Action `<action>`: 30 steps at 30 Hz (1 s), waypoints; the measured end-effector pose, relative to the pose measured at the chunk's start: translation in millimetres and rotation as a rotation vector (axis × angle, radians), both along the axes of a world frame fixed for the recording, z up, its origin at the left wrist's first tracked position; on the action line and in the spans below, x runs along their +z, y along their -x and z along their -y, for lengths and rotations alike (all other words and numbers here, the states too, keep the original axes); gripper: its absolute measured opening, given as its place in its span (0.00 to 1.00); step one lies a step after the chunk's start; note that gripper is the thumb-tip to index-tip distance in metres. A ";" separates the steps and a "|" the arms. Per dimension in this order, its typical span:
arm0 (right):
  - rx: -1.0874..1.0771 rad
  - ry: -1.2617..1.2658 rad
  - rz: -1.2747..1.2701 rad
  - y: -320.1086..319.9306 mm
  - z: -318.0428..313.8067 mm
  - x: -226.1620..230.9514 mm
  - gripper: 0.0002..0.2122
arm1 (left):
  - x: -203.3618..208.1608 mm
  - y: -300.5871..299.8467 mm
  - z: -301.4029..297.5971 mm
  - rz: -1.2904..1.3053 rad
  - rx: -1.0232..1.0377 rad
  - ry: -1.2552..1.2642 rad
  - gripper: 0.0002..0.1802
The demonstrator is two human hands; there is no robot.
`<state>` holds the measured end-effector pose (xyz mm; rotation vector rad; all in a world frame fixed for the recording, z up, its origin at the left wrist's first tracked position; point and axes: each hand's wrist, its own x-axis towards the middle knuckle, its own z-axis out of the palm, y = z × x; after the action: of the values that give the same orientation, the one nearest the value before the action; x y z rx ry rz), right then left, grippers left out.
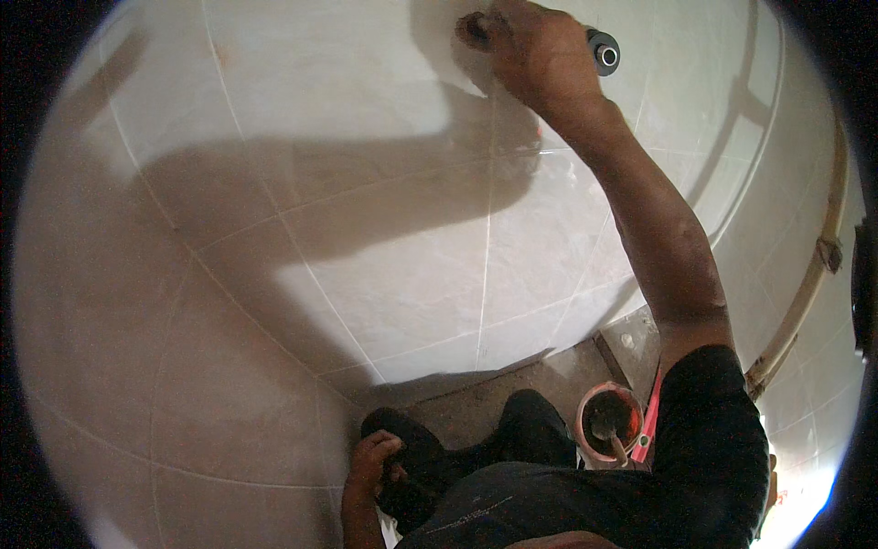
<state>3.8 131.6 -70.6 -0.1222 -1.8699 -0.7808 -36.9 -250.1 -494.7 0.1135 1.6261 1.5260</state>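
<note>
My right hand: fingers curled at the tiled wall; whether they grip the adjacent black round-ended piece, I cannot tell. My left hand: loosely bent at my knee, presumably for balance; contents unclear.

right hand: raised high, fingers bent close to the wall; whether it grips anything is hard to tell
fitting: black and round with a pale ring, just beside the right hand
wall: pale tiles, light joints, a broad arm shadow across it
left hand: low, fingers curled, by the dark-clothed knee
bucket: reddish, dark stuff and a handled tool inside
red bar: tilted, beside the bucket
pole: wooden, far right
</note>
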 end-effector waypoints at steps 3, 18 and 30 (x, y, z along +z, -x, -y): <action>0.101 0.407 0.006 -12.2 12.6 4.2 0.09 | -4.6 0.6 -0.9 -0.287 -0.125 -0.001 0.10; 0.016 0.351 0.040 -18.9 21.2 13.7 0.12 | 16.6 -2.5 -4.6 -0.088 -0.021 -0.030 0.08; 0.440 0.428 -0.335 -39.0 2.1 -20.3 0.05 | 9.3 5.5 -0.6 -0.012 -0.065 0.027 0.06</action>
<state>42.8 129.5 -90.9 -0.0984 -1.6319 -0.0465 -42.4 -249.5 -485.5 0.1594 1.6363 1.4559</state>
